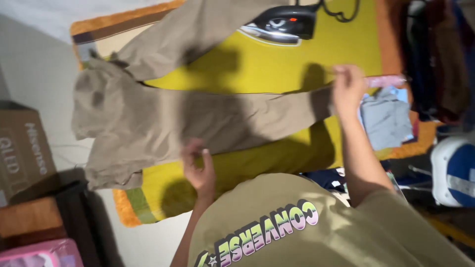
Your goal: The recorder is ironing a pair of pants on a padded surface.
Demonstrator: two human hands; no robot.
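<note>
Left hand (pixel 199 168) presses flat on the trousers (pixel 163 118); right hand (pixel 348 86), at two o'clock, pinches the hem: pull taut.

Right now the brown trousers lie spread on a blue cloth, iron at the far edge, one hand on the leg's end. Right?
Not quite. The cloth under the brown trousers is yellow, per the head view. The iron and the right hand are as you say.

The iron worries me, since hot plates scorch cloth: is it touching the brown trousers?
Cannot tell. In the head view the iron sits right at the edge of the upper leg of the trousers, but blur hides whether they meet.
</note>
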